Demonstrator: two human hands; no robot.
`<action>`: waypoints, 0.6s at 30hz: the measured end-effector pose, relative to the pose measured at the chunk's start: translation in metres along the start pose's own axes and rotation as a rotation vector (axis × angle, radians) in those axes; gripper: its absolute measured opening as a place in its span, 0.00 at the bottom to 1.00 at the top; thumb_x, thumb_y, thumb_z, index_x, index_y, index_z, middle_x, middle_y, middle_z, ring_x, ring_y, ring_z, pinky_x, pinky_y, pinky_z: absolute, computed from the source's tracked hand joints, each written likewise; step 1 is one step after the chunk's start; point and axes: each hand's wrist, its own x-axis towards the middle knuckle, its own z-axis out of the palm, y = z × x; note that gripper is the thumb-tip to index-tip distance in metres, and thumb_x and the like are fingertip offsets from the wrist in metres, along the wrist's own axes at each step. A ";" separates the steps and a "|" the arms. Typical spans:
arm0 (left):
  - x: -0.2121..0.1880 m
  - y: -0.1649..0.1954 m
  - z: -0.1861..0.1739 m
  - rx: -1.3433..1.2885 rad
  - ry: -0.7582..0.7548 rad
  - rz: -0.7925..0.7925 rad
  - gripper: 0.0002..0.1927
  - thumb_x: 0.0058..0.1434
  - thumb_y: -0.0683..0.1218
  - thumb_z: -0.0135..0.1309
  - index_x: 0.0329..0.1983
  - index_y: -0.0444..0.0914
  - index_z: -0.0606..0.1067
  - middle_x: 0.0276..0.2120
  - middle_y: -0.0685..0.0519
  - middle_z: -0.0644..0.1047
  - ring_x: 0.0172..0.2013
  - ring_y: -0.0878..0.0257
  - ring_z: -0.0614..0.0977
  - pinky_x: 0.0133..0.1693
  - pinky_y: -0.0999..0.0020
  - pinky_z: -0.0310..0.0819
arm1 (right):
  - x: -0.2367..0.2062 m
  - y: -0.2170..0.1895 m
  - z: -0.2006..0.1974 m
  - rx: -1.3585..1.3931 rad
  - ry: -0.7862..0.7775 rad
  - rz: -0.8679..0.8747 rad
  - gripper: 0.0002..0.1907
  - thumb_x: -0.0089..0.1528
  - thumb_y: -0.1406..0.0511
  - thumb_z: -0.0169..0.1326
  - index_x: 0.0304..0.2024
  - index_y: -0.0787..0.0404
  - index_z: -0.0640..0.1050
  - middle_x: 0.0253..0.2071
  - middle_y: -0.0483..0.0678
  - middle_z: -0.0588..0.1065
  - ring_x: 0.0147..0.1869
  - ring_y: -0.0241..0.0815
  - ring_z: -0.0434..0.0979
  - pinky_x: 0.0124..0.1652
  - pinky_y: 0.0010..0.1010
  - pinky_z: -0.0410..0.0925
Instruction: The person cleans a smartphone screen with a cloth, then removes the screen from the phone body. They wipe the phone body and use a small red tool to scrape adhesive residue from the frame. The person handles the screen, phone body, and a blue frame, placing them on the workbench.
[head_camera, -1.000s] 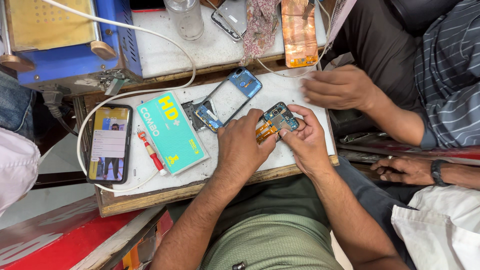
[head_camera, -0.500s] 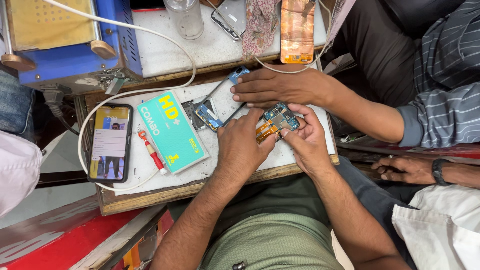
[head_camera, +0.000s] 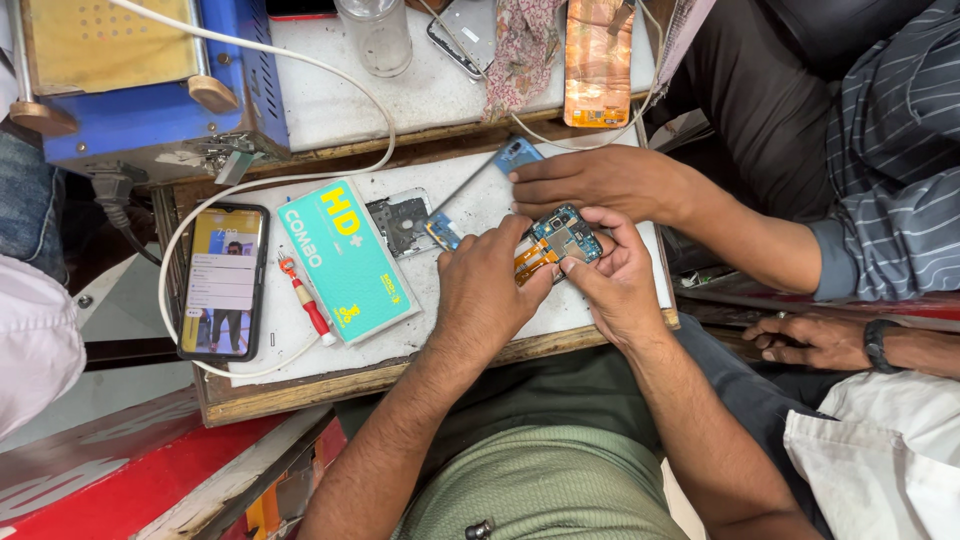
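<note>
Opened phone body (head_camera: 566, 236) with exposed circuit board and orange flex strip held low over the white table (head_camera: 470, 320), just right of the teal box (head_camera: 345, 260). Left hand (head_camera: 485, 295) lay right of the teal box, fingers (head_camera: 520, 240) curled onto the phone body's left edge and over the orange strip, grasping it. Right hand (head_camera: 615, 275) sat farther right of the teal box, fingers clenched round the phone body's right side, thumb pressed on its lower edge. Both hands touching the phone body, phone body between them.

Co-worker's hand (head_camera: 600, 180) reached in from the right, up and right of the teal box, resting just above the phone body, fingers closed over a blue phone part (head_camera: 517, 154); grip itself not clear. Another co-worker's hand (head_camera: 810, 340) with a dark wristband lay well right of the teal box, off the table.

Grey phone frame (head_camera: 400, 220) flat on the table, just right of the teal box, touching its upper edge or nearly so. Red-handled screwdriver (head_camera: 305, 300) just left of the teal box. Lit smartphone (head_camera: 222, 280) left of that, screen up. White cable (head_camera: 180, 250) looped round the smartphone. Blue machine (head_camera: 140, 90) up and left of the teal box. Clear cup (head_camera: 378, 35) above the teal box. Orange-backed phone (head_camera: 598, 62) far up and right.
</note>
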 end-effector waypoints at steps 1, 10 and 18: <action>0.000 0.001 0.000 0.005 0.005 0.002 0.29 0.54 0.55 0.66 0.56 0.40 0.73 0.40 0.47 0.81 0.45 0.48 0.80 0.47 0.44 0.67 | 0.000 -0.001 0.000 -0.012 0.006 0.006 0.30 0.60 0.83 0.53 0.63 0.64 0.65 0.59 0.55 0.73 0.59 0.40 0.78 0.56 0.29 0.73; 0.000 0.002 -0.001 0.012 -0.019 -0.020 0.29 0.54 0.55 0.66 0.56 0.40 0.72 0.40 0.47 0.81 0.45 0.48 0.80 0.47 0.45 0.66 | 0.001 -0.004 0.005 -0.018 -0.051 -0.032 0.28 0.62 0.82 0.50 0.64 0.66 0.64 0.61 0.59 0.73 0.64 0.43 0.76 0.62 0.32 0.72; 0.001 0.000 0.002 0.012 -0.011 -0.010 0.31 0.53 0.55 0.66 0.57 0.41 0.72 0.39 0.47 0.80 0.45 0.48 0.80 0.47 0.45 0.67 | -0.001 0.000 0.001 -0.010 -0.020 -0.019 0.29 0.63 0.81 0.51 0.65 0.65 0.64 0.58 0.57 0.73 0.59 0.39 0.77 0.57 0.30 0.73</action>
